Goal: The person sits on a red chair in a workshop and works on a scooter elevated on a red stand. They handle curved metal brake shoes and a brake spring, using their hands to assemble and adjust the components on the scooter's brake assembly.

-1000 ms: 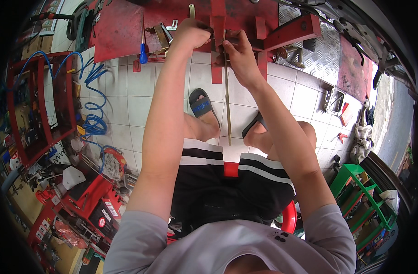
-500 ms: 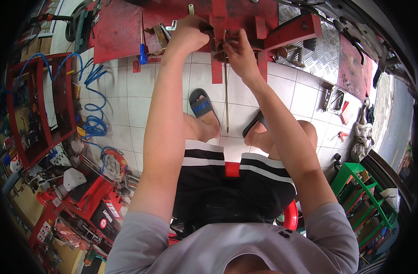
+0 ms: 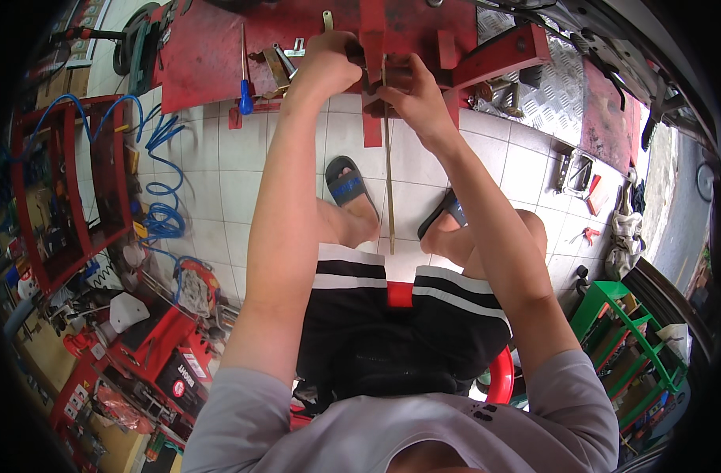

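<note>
A long, thin, brownish rod [image 3: 390,185] runs from between my hands down toward my knees, its lower end above the floor. My right hand [image 3: 414,98] is closed on its upper part, thumb and fingers curled beside a red metal post [image 3: 372,39]. On the post's left side, my left hand [image 3: 333,65] is closed, its fingertips at a dark part. The post hides what they grip. Right of the post, a red angled beam [image 3: 502,57] belongs to the same metalwork. A blue-handled screwdriver [image 3: 246,98] lies left of my left hand.
The red platform [image 3: 203,63] carries several metal tools and parts. A coiled blue air hose [image 3: 163,219] lies by a red frame [image 3: 77,189] on the left. At the right are a green rack [image 3: 613,315] and a red-handled tool [image 3: 589,235]. My sandalled feet flank the rod.
The rod's lower end has come closer to my knees. My right hand's fingers have shifted slightly at the rod, while my left hand stays nearly in place.
</note>
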Available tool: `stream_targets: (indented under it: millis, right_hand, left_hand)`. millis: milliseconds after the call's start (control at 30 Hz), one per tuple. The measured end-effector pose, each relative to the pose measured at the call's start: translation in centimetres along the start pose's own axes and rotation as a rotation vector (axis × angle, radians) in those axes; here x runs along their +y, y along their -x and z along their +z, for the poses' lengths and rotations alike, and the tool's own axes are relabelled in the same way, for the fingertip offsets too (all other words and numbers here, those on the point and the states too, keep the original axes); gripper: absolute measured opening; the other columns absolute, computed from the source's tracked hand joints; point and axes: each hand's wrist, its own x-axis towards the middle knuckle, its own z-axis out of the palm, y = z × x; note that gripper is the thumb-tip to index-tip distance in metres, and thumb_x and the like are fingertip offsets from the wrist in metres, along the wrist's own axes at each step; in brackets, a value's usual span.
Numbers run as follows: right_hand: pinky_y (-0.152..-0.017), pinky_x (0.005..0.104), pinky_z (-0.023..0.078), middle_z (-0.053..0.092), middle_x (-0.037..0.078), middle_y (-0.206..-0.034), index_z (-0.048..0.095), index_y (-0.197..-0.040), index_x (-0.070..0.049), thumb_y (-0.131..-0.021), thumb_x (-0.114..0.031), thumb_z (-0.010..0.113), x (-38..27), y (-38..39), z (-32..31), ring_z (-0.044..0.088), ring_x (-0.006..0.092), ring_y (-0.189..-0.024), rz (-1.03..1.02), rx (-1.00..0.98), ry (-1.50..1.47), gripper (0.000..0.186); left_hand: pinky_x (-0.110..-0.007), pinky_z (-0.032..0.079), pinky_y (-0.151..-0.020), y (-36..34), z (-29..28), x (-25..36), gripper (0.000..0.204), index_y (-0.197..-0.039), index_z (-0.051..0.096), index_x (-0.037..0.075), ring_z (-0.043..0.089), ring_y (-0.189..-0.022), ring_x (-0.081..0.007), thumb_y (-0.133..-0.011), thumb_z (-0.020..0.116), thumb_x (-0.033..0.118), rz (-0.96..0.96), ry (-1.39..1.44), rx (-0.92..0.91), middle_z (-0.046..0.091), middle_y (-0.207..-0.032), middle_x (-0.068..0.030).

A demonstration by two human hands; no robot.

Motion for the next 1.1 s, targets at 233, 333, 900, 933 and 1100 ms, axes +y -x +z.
stream_targets:
  millis: [233, 333, 900, 933, 1100]
  right_hand:
    - [-0.068, 0.0368, 0.061, 0.061, 0.020, -0.099, 0.040, -0.120, 0.010, -0.080, -0.002, 0.064, -1.2, 0.5, -0.1, 0.070, 0.0275, -0.072, 0.019, -0.056, -0.180, 0.048]
    - [-0.069, 0.0368, 0.061, 0.061, 0.020, -0.099, 0.038, -0.122, 0.011, -0.080, -0.002, 0.064, -1.4, 0.4, -0.4, 0.070, 0.0280, -0.072, 0.023, -0.073, -0.227, 0.052]
    - [-0.056, 0.0324, 0.057, 0.064, 0.017, -0.092, 0.038, -0.124, 0.001, -0.074, 0.002, 0.058, 0.0, 0.4, 0.2, 0.067, 0.0208, -0.063, -0.068, 0.014, 0.137, 0.054]
    - [-0.057, 0.0324, 0.057, 0.064, 0.017, -0.092, 0.038, -0.125, 0.001, -0.074, 0.002, 0.059, -0.1, 0.4, 0.2, 0.067, 0.0211, -0.063, -0.066, 0.002, 0.116, 0.055]
    - [-0.061, 0.0332, 0.058, 0.063, 0.017, -0.103, 0.037, -0.128, 0.002, -0.080, 0.000, 0.061, -1.3, 0.9, 0.0, 0.067, 0.0213, -0.069, 0.022, -0.066, -0.081, 0.053]
  left_hand:
    - [-0.036, 0.055, -0.077, 0.1, 0.3, 0.0, 0.026, -0.094, 0.069, 0.001, 0.069, -0.086, -0.0326, -0.070, 0.061, 0.001, 0.024, -0.004, 0.008, 0.071, -0.090, -0.0175]
    - [-0.037, 0.055, -0.075, 0.0, 0.7, -0.6, 0.024, -0.093, 0.069, 0.002, 0.069, -0.083, -0.0323, -0.069, 0.062, 0.001, 0.126, 0.057, 0.058, 0.071, -0.087, -0.0167]
    - [-0.037, 0.055, -0.069, 0.6, 0.8, 0.5, 0.025, -0.093, 0.070, 0.003, 0.069, -0.080, -0.0305, -0.069, 0.064, -0.002, 0.143, -0.053, 0.063, 0.070, -0.085, -0.0150]
    - [-0.037, 0.056, -0.068, 0.6, 0.7, 0.6, 0.025, -0.093, 0.070, 0.003, 0.069, -0.079, -0.0299, -0.069, 0.064, -0.003, 0.162, -0.025, 0.066, 0.070, -0.085, -0.0152]
    - [-0.035, 0.057, -0.062, 0.5, 1.1, 0.0, 0.025, -0.091, 0.070, 0.003, 0.070, -0.074, -0.0266, -0.069, 0.063, -0.006, 0.158, 0.122, 0.075, 0.071, -0.082, -0.0137]
